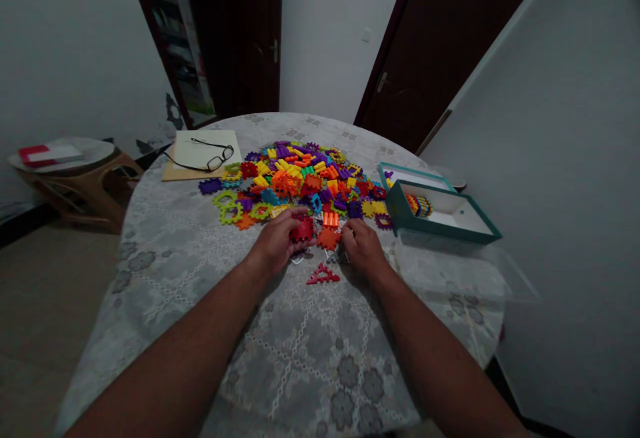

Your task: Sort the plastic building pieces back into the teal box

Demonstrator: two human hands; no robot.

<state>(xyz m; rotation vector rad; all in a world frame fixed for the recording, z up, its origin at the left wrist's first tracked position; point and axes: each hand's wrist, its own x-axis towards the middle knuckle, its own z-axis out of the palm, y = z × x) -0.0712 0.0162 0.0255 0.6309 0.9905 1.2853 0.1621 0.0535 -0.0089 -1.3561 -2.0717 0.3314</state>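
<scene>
My left hand (278,241) is closed on a red square building piece (302,229) with toothed edges, its fingers around the left side. My right hand (361,246) has its fingers curled at the right edge of an orange toothed building piece (329,238), closed on it. An orange ribbed piece (331,219) sits right behind that one, touching or nearly so. Nearer to me, a red triangular piece (323,275) lies flat on the tablecloth. Beyond both hands spreads a heap of colourful building pieces (300,175), with purple, yellow, green and blue among them.
A green-edged box (445,215) stands at the right, with beaded-looking items inside. In front of it lies a clear plastic lid (450,265). Black-framed glasses (215,158) rest on a pale board (183,148) at the back left of the round table (295,358).
</scene>
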